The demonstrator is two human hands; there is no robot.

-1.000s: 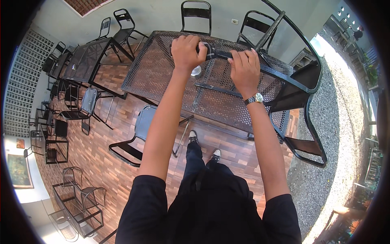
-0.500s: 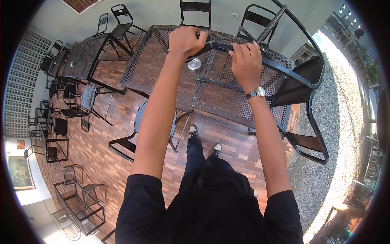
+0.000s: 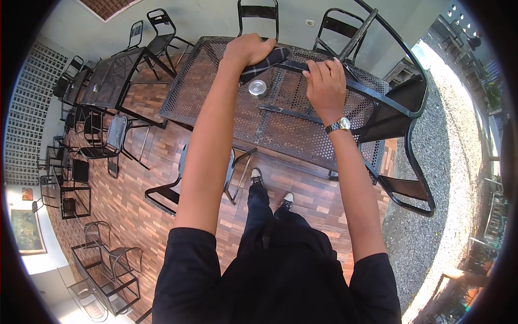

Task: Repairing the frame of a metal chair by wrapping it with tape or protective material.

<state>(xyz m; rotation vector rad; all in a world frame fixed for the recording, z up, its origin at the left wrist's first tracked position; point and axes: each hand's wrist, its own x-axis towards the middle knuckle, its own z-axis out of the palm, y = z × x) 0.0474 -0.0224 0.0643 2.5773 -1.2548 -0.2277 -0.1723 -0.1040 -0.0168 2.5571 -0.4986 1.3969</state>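
A chair (image 3: 377, 92) lay upturned on the table (image 3: 216, 92), toward its right side. The left hand (image 3: 249, 49) pressed a cloth (image 3: 267, 60) on the chair's frame; the right hand (image 3: 325, 83) rested on that frame, further right. A small tin (image 3: 258, 88) stood on the table between the hands. Another chair (image 3: 178, 183) stood under the table's near edge.

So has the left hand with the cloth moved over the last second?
Yes. The left hand, pressing the dark checked cloth, has slid away from the small metal tin toward the mesh table's far edge.

Matt black perforated metal table (image 3: 302, 129), shiny metal tin (image 3: 258, 87), soft checked cloth (image 3: 267, 58).
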